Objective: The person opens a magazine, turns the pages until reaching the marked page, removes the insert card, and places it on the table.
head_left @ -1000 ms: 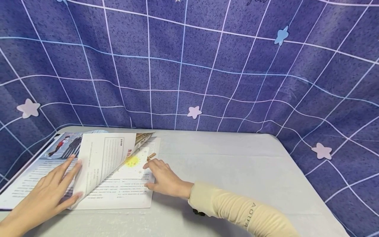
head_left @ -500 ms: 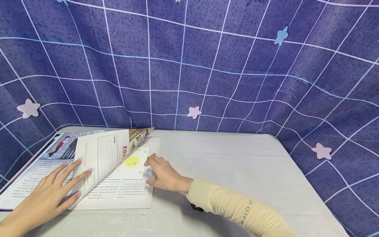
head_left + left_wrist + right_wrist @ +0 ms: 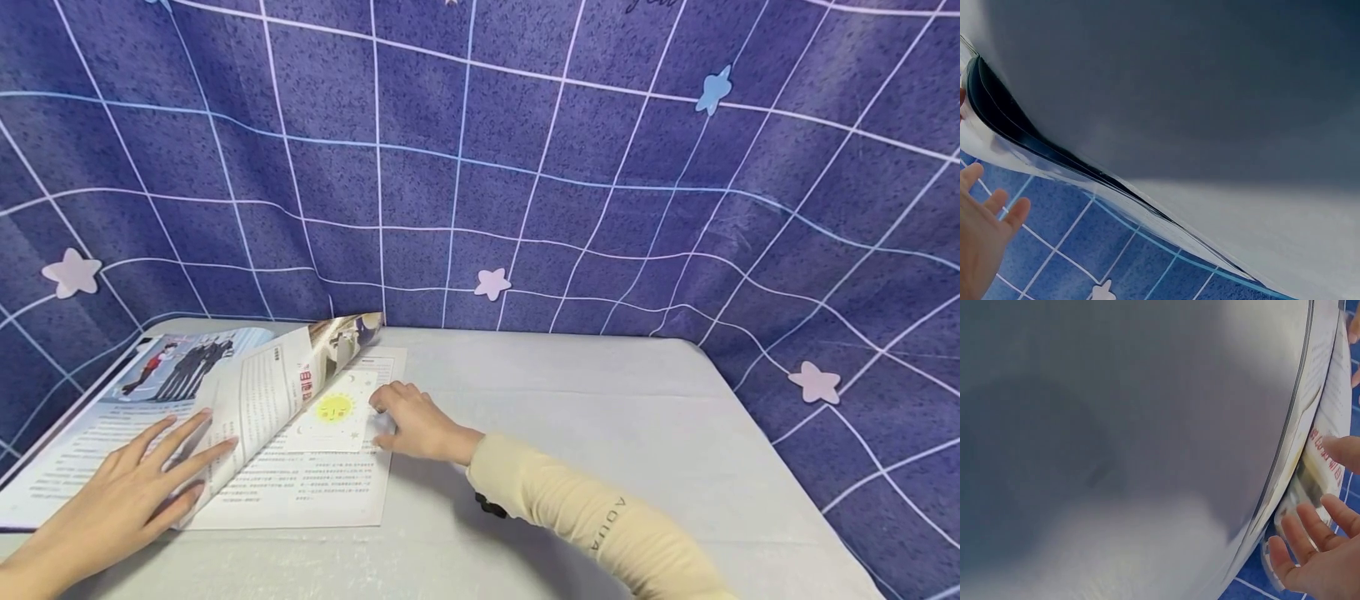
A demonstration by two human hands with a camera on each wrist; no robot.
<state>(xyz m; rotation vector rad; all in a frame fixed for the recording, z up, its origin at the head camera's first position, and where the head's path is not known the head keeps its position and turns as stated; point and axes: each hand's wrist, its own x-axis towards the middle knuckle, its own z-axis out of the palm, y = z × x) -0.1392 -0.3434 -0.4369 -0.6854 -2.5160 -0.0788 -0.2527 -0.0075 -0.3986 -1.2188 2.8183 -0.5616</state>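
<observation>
An open magazine [image 3: 330, 500] lies at the left of the table. One of its pages [image 3: 255, 392] is lifted and curls over toward the left. My left hand [image 3: 127, 483] rests on that page with its fingers spread and straight. On the right-hand page lies a white card [image 3: 315, 437] with a smiling yellow sun. At the card's right edge is my right hand [image 3: 420, 425], fingers bent loosely and thumb apart. In the right wrist view, the fingers [image 3: 1316, 528] of this hand are spread beside the curled page.
A pale grey cloth covers the table [image 3: 600, 433]. Behind it hangs a blue curtain [image 3: 420, 192] with white grid lines and stars. The magazine's left page [image 3: 75, 467] carries a picture of several people in dark clothes.
The lifted page has curled further left, baring more of the sun card. My left fingers have slid further onto the page. A small brown item by my right fingertips no longer shows.
</observation>
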